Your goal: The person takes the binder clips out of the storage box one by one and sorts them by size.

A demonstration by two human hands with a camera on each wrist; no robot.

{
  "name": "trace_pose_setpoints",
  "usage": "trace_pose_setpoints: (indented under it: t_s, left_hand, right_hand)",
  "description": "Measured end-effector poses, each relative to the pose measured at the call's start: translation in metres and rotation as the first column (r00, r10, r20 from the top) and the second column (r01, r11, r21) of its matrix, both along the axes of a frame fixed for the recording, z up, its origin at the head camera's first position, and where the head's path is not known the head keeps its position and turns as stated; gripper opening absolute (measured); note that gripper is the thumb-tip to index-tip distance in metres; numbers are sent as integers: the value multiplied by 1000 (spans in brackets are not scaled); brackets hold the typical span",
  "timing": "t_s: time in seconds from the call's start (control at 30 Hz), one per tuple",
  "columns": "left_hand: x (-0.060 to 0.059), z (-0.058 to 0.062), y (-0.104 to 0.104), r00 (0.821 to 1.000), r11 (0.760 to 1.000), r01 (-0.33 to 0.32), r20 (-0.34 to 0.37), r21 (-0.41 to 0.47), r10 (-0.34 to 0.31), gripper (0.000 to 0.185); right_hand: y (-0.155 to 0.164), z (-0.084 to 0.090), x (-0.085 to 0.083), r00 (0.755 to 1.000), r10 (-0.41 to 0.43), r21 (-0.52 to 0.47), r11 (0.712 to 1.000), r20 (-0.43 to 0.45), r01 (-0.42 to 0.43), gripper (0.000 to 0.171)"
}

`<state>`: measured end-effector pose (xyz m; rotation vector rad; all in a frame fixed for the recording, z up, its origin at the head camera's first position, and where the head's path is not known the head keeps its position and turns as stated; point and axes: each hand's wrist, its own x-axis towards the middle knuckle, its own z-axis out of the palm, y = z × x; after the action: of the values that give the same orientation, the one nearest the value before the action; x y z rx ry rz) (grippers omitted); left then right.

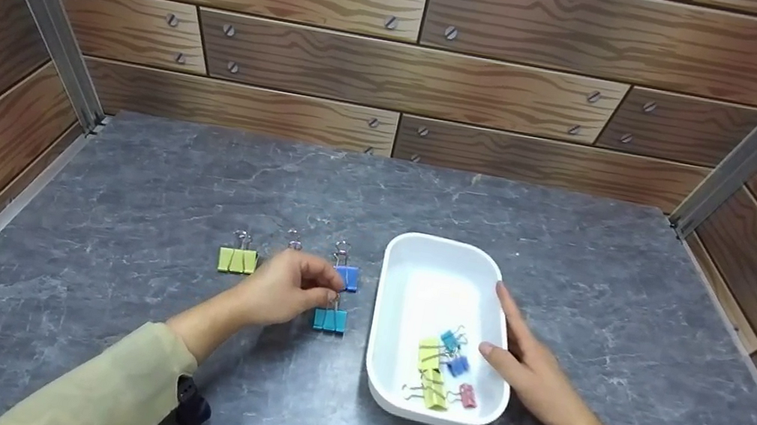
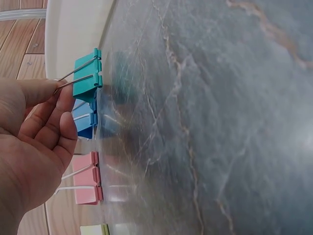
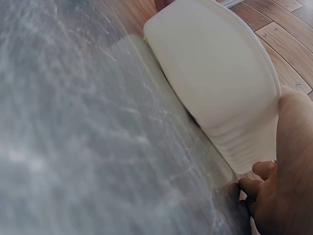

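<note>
A grey marbled tabletop (image 1: 202,177) fills the lower view. Wood-plank walls (image 1: 401,72) studded with screws enclose it at nine, twelve and three o'clock. Metal corner posts (image 1: 39,7) rise at ten and two o'clock.

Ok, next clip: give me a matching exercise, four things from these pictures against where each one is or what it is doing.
Things:
1. teal clip
2. yellow-green clip
3. white tray
4. right hand

Places or states:
A. rests against the tray's right rim
B. wire handle pinched by the left hand
C. holds several clips at its near end
D. stands alone, leftmost on the table

Pairs: 1-B, 2-D, 3-C, 4-A
</note>
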<state>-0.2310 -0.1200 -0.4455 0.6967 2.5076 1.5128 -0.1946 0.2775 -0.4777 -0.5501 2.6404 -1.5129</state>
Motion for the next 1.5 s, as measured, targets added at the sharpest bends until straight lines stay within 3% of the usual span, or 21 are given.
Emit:
trace_pose_setpoints:
  t_s: [0.17, 0.87, 1.03, 1.2, 1.33, 1.5]
  left_hand:
    - [-2, -4, 2, 1000, 1000, 6, -21, -14, -6, 9]
    - [-1, -2, 3, 1000, 1000, -2, 21, -30, 2, 11]
    - [0, 5, 1, 999, 999, -39, 15, 0, 39, 14]
    - [0, 20, 2, 999, 998, -50, -9, 37, 51, 17]
    - [1, 36, 8, 998, 999, 9, -57, 46, -7, 16]
    - [0, 54, 28, 981, 982, 183, -76, 54, -179, 17]
  right_hand:
    - [0, 0, 0, 1000, 6, 4, 1000, 1, -6, 82]
    - [0, -1, 1, 1000, 12, -21, 1000, 7, -12, 82]
    - [0, 0, 1, 1000, 12, -15, 1000, 8, -12, 82]
    - [-1, 0, 2, 1000, 12, -10, 1000, 13, -12, 82]
    - [-1, 0, 1, 1000, 6, -13, 1000, 8, -6, 82]
    - [0, 0, 1, 1000, 10, -16, 1000, 1, -10, 82]
